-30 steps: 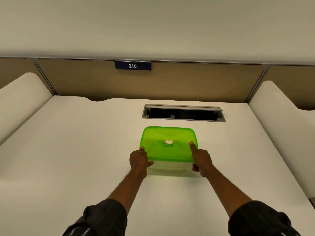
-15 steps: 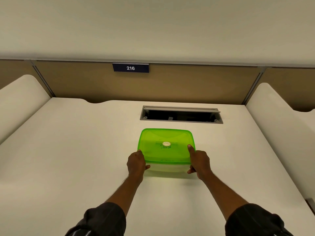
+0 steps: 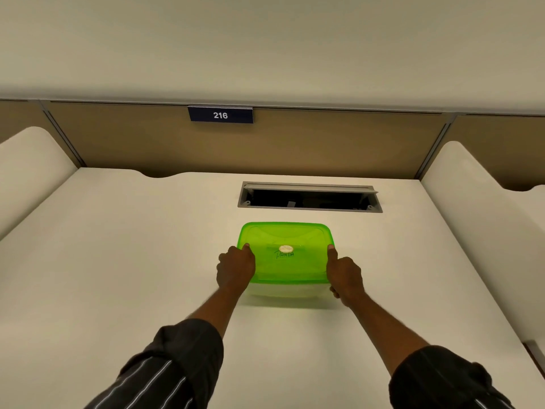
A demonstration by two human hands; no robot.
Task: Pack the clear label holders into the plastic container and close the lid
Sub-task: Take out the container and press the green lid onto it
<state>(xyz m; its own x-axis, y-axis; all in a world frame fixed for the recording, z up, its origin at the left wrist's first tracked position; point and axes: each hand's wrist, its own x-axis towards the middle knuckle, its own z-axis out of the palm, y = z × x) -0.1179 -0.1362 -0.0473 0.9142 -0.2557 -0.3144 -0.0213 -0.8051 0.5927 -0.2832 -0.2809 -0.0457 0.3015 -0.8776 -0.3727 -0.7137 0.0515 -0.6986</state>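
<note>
Green translucent plastic lid (image 3: 285,252) on clear rectangular plastic container (image 3: 284,292), mid-counter (image 3: 124,261) toward the far edge. Left hand (image 3: 236,268) and right hand (image 3: 344,274) clasp its sides, thumbs pressing the lid. Risk: uneven pressure leaves a corner unsealed. Label holders: indiscernible inside.

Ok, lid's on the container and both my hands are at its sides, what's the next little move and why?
Probably press both thumbs down along the green lid's near edge. The left hand and right hand grip the clear container's sides with thumbs on the lid, and whether the rim has fully seated cannot be told from here.
</note>
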